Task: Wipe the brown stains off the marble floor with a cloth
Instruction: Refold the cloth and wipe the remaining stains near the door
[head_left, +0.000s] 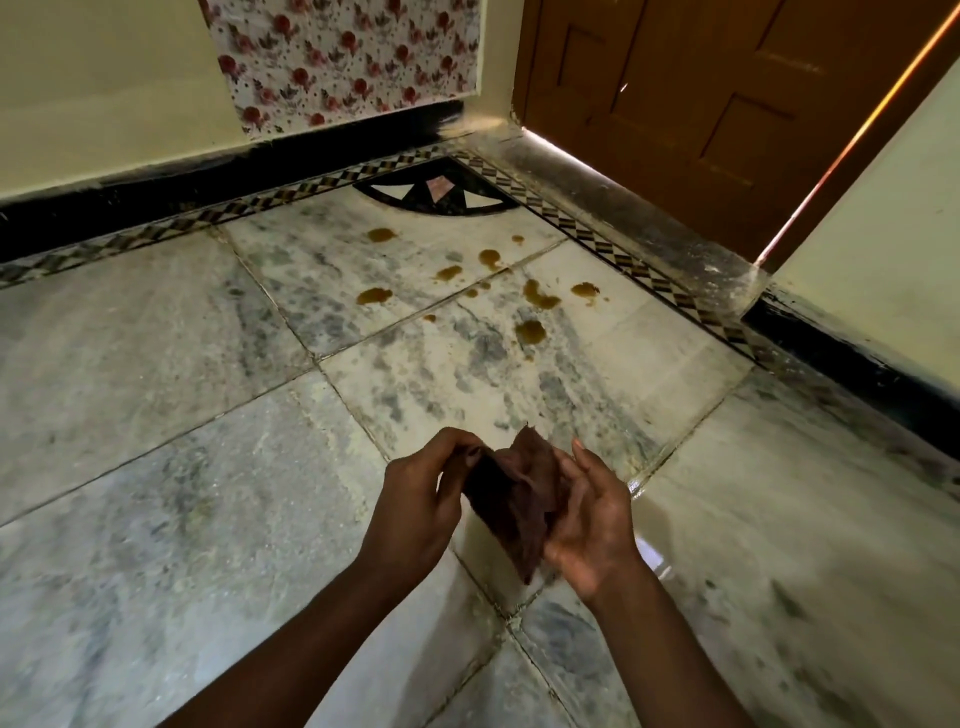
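Note:
Several brown stains (530, 331) dot the grey-veined marble floor (156, 395) near the far corner, some way ahead of my hands. A dark brown cloth (511, 493) hangs crumpled between both hands, above the floor. My left hand (423, 493) pinches the cloth's left edge with fingers curled. My right hand (592, 512) cups the cloth's right side, palm turned inward. The cloth touches neither the floor nor the stains.
A patterned border strip (613, 247) and black skirting (130, 200) run along cream walls. A brown wooden door (727, 88) stands at the far right, with a raised dark threshold (639, 208). A black fan-shaped inlay (441, 195) marks the corner. Floral paper (343, 57) covers part of the wall.

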